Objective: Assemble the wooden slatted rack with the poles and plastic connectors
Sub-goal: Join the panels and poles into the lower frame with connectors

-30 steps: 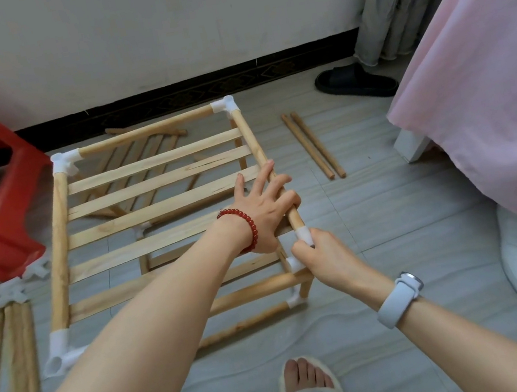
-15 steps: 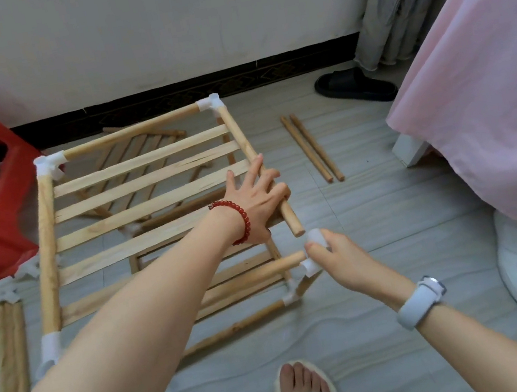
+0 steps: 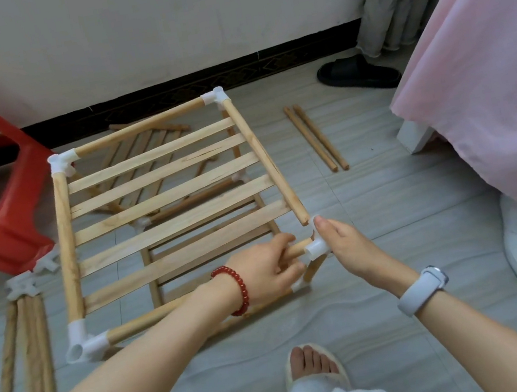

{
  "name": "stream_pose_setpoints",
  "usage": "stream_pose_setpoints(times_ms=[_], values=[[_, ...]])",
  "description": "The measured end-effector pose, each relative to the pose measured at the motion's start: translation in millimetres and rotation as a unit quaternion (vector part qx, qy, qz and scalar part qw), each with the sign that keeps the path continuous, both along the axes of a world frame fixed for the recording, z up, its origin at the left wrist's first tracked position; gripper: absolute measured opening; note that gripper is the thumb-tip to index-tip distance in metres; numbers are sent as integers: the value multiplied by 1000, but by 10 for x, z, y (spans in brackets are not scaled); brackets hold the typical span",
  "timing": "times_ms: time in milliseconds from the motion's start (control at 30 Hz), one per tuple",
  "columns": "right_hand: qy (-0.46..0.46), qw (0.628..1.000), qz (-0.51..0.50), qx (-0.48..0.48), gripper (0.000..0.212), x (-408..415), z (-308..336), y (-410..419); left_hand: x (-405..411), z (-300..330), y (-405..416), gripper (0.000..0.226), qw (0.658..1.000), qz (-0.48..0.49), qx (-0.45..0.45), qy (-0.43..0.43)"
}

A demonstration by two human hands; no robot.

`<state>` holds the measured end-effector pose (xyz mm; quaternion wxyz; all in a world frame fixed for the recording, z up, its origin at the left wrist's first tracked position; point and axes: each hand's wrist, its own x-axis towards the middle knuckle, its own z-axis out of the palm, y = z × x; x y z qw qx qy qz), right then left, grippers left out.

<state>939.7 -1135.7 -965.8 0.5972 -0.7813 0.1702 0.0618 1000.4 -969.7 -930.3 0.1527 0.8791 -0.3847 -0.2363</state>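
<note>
Upper slatted rack frame, near-right corner at five o'clock, open. Our left hand curls its fingers around the front pole to steady its end; our right hand pinches the white connector, held beside the side pole's bare end, which we judge must seat next.

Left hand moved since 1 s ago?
Yes. The left hand left the right side pole and came down toward the camera; it now grips the front pole's end beside the white connector.
</note>
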Motion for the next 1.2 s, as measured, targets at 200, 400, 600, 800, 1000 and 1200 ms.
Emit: stream_pose_setpoints(times_ms=[200, 400, 600, 800, 1000, 1200], values=[[9, 1000, -10, 2, 40, -32, 4, -20, -2, -29, 55, 25, 998, -33, 22, -48], [12, 998, -61, 20, 38, 4, 18, 24, -128, 22, 199, 24, 998, -60, -4, -33], [-12, 998, -52, -32, 38, -93, -18, 139, -125, 17, 232, 25, 998, -43, 8, -46], [-28, 996, -41, -70, 38, -164, 24, 193, -126, 7, 268, 25, 998, -48, 3, -44], [-16, 995, -30, -92, 39, -180, 52, 207, -130, 21, 271, 24, 998, -45, 10, -40], [-18, 993, -20, -118, 39, -205, 32, 222, -146, 30, 294, 25, 999, -45, 7, -27]])
